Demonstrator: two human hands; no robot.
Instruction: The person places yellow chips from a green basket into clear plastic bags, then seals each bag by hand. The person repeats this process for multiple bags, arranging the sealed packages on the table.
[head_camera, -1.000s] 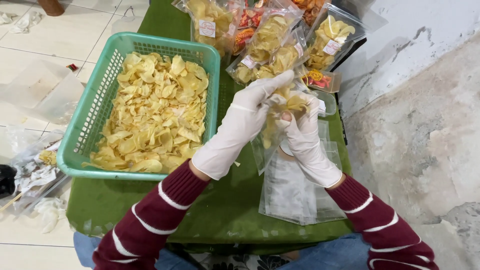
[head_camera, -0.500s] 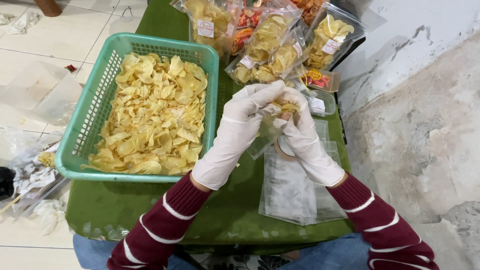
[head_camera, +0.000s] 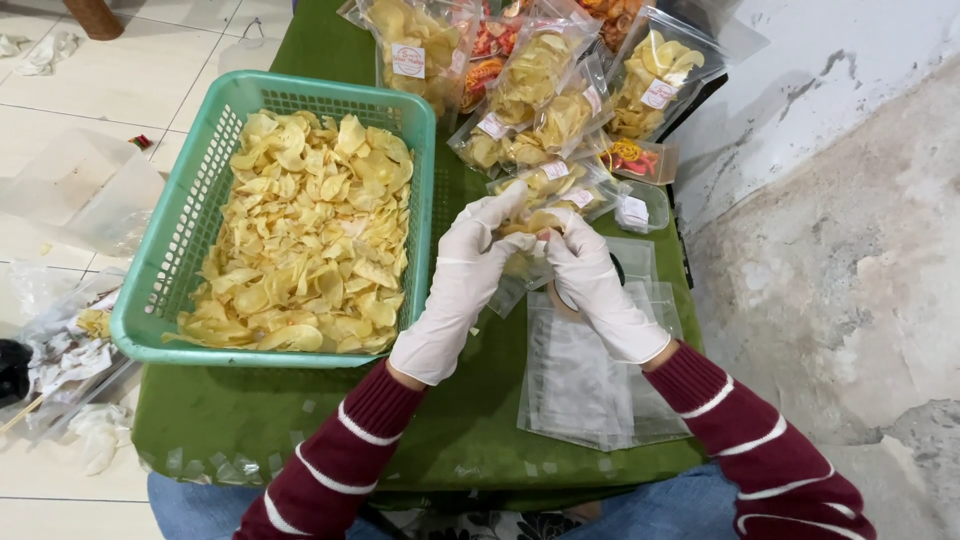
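A green-covered bench is occupied at left by a teal basket filled with yellow chips. Sealed chip bags are stacked along the far edge. A pile of empty clear pouches is laid at near right. Above it, a small clear bag of chips is clamped between the gloved left hand and gloved right hand, both grips closed on it.
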